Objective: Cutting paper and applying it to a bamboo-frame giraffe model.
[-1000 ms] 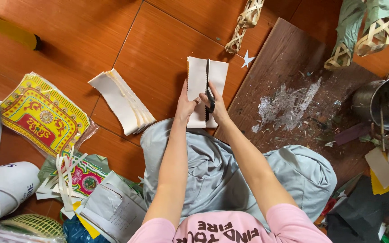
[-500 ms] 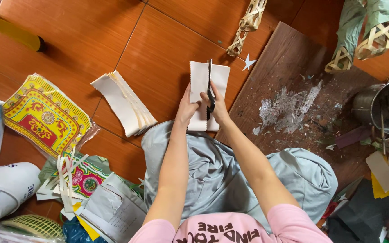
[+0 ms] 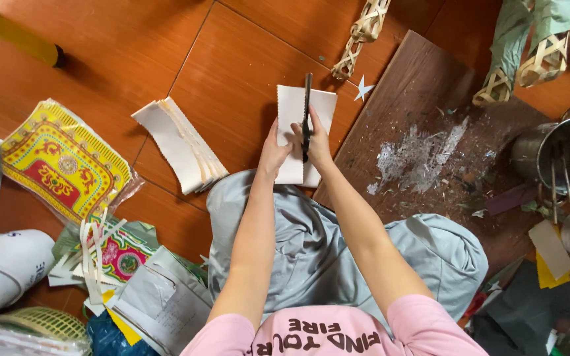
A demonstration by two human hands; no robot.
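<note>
Little has shifted in the past second: scissors (image 3: 307, 115) remain planted down the middle of the white paper stack (image 3: 290, 132), blades pointing to twelve o'clock. Her right hand (image 3: 316, 142) grips the handles, fingers curled shut through them; her left hand (image 3: 273, 153) pinches the stack's lower left edge. By the look of it the cut runs well up the sheet. A second pile of cut sheets (image 3: 179, 145) lies at nine o'clock.
</note>
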